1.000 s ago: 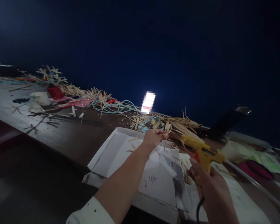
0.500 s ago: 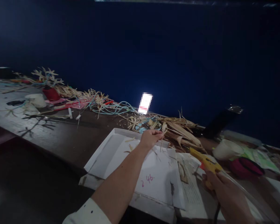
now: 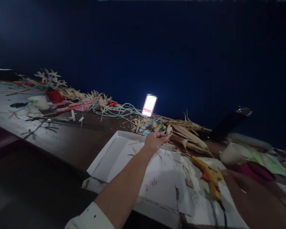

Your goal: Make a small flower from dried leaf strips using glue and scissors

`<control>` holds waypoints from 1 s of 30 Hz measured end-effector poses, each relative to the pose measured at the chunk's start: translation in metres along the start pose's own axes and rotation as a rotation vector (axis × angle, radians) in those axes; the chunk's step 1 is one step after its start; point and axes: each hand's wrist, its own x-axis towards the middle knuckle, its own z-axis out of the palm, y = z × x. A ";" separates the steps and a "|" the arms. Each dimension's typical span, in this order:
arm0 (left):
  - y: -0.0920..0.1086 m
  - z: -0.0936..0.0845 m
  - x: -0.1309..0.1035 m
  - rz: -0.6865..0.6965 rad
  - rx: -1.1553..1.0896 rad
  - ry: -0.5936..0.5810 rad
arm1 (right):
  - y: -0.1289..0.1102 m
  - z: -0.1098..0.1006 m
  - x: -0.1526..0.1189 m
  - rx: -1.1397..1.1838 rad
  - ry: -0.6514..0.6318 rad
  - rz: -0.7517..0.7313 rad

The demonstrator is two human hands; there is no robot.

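Observation:
My left hand (image 3: 155,142) reaches over the white box lid (image 3: 124,165), thumb and fingers pinched on a pale dried husk piece (image 3: 169,129) with a thin stem pointing down. Below it, scraps of husk lie in the lid, which bears pink handwriting. To the right, a yellow hot glue gun (image 3: 211,175) with an orange trigger rests on printed paper (image 3: 201,203), its black cord trailing toward me. My right hand (image 3: 243,187) is just right of the glue gun, apart from it and smeared by motion, so its fingers are unclear.
Dried husks (image 3: 188,135) lie behind the lid. A lit, blurred-out screen (image 3: 149,105) stands at the back. Leftward are blue tubing (image 3: 119,110), a red spool (image 3: 54,95) and a white cup (image 3: 40,102). Another white cup (image 3: 234,153) and a magenta roll (image 3: 257,171) stand at right.
My right hand has let go of the glue gun and moved right, leaving it on the paper. My left hand keeps its pinch on the husk piece, nearly still.

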 end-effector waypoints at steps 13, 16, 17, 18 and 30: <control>-0.002 -0.002 0.006 0.046 0.086 0.023 | -0.121 0.111 0.008 1.178 -0.343 0.370; -0.002 -0.002 0.007 0.052 0.095 0.045 | -0.125 0.121 0.005 1.189 -0.371 0.381; -0.002 -0.002 0.007 0.055 0.108 0.049 | -0.123 0.122 0.003 1.184 -0.395 0.362; -0.002 -0.001 0.007 0.060 0.122 0.053 | -0.121 0.123 0.002 1.183 -0.418 0.342; -0.001 -0.001 0.004 0.096 0.251 0.004 | -0.107 0.128 0.005 1.069 -0.406 0.236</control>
